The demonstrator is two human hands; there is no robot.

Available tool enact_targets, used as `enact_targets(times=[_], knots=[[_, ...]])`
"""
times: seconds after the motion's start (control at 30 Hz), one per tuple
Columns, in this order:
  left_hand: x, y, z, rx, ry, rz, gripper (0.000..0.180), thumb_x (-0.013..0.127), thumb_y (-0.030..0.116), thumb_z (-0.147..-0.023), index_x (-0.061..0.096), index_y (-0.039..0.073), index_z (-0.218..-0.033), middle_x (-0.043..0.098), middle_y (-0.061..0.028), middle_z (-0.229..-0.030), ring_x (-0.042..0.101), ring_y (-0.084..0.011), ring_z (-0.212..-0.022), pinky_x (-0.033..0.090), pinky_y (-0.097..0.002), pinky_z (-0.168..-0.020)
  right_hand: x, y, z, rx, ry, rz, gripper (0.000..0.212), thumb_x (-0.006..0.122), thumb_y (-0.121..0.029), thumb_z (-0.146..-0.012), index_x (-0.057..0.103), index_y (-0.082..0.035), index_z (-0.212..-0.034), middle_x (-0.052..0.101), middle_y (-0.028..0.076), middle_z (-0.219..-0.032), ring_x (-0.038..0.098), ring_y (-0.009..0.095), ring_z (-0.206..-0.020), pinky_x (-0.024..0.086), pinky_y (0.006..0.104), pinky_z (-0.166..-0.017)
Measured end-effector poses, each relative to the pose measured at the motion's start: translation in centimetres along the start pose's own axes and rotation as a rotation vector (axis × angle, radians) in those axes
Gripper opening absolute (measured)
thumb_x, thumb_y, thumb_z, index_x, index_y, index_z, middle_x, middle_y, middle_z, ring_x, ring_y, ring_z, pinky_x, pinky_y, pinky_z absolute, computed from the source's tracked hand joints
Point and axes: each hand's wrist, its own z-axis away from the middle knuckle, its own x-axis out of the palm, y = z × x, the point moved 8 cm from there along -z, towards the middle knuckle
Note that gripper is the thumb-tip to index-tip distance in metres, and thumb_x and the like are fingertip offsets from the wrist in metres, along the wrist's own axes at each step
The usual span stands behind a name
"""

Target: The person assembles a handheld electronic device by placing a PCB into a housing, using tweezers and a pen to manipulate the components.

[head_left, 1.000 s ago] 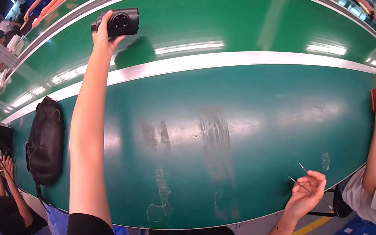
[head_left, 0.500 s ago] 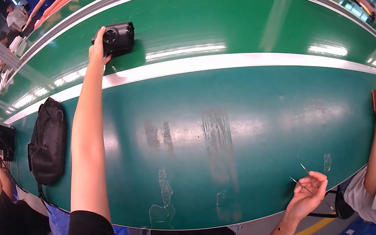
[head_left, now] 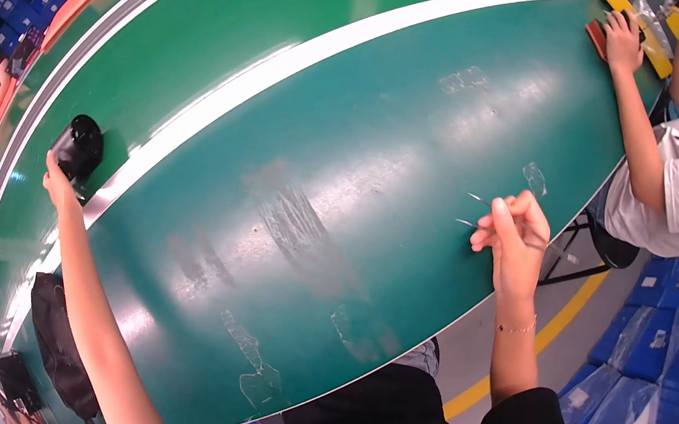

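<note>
**Left hand [head_left: 61,183] at full stretch on a black device [head_left: 81,144], right hand [head_left: 520,240] on tweezers [head_left: 468,223]: the long reach looks like the weak spot**

The device is at the left of the frame, over the bright green surface [head_left: 204,52] beyond the pale metal strip [head_left: 293,65]. The left hand appears clamped on its near end; whether its underside bears on the surface, I cannot tell. The rounded, glossy casing could slip or roll if those fingers loosen too soon, and could knock the strip if drawn back low.

At the right of the frame, the right hand is closed on the tweezers, their tips apart and pointing left. A careless swing could scratch the casing or prick the other hand. At lower left, the left forearm overlaps the black pouch [head_left: 51,329], so a sweeping elbow could shift it.

Counted: one device, one pair of tweezers with two tips, one pouch, one strip. At least three clear film scraps [head_left: 534,177] mark the dark green table [head_left: 399,132]. The blue bins [head_left: 656,281] at the right overlap too much to count.
</note>
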Motion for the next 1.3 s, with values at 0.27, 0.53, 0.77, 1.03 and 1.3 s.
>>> enact_targets(times=[0.27, 0.53, 0.77, 1.03, 1.3], knots=[[-0.6, -1.6, 1.9, -0.033, 0.125, 0.006, 0.099, 0.051, 0.063, -0.064, 0.015, -0.001, -0.13, 0.032, -0.0223, -0.127, 0.039, -0.0326, -0.113, 0.028, -0.0376, -0.096, 0.2, 0.0, -5.6, -0.045, -0.081, 0.187, 0.029, 0.051, -0.01, -0.083, 0.037, -0.007, -0.059, 0.048, 0.004, -0.052, 0.045, 0.008, -0.035, 0.032, 0.0181, -0.03], [-3.6, -1.7, 2.2, -0.029, 0.243, -0.108, 0.101, 0.054, 0.061, -0.062, 0.011, 0.0, -0.131, 0.008, -0.0336, -0.131, 0.03, -0.0443, -0.116, 0.027, -0.0427, -0.097, 1.4, 0.2, -5.2, -0.086, -0.203, 0.21, 0.03, 0.053, -0.012, -0.083, 0.036, -0.007, -0.058, 0.048, 0.003, -0.053, 0.049, 0.006, -0.039, 0.036, 0.0176, -0.034], [-4.6, -1.1, 3.1, 0.011, 0.269, -0.117, 0.106, 0.052, 0.064, -0.064, 0.001, 0.002, -0.133, 0.0, -0.0359, -0.131, 0.023, -0.0435, -0.12, 0.023, -0.0449, -0.098, 1.6, -0.1, -5.1, -0.079, -0.223, 0.221, 0.03, 0.054, -0.014, -0.082, 0.036, -0.007, -0.059, 0.049, 0.003, -0.054, 0.05, 0.007, -0.041, 0.038, 0.0182, -0.035], [-0.1, 10.8, 23.9, 0.713, -0.382, 0.272, 0.068, 0.057, 0.017, -0.078, 0.013, 0.002, -0.127, 0.017, -0.0219, -0.132, 0.022, -0.0285, -0.124, 0.018, -0.04, -0.1, 0.9, 0.3, -5.5, -0.046, -0.207, 0.187, 0.029, 0.054, -0.012, -0.082, 0.037, -0.006, -0.059, 0.051, 0.005, -0.054, 0.051, 0.008, -0.041, 0.039, 0.0186, -0.035], [-6.4, 7.6, 59.8, 1.536, -1.758, 0.03, 0.026, 0.049, 0.019, -0.072, 0.057, 0.01, -0.095, 0.033, -0.0186, -0.13, 0.028, -0.0322, -0.121, 0.024, -0.0434, -0.097, 1.6, 0.2, -5.3, -0.114, -0.202, 0.18, 0.028, 0.052, -0.009, -0.082, 0.038, -0.007, -0.059, 0.051, 0.006, -0.054, 0.048, 0.008, -0.037, 0.036, 0.0185, -0.032]])
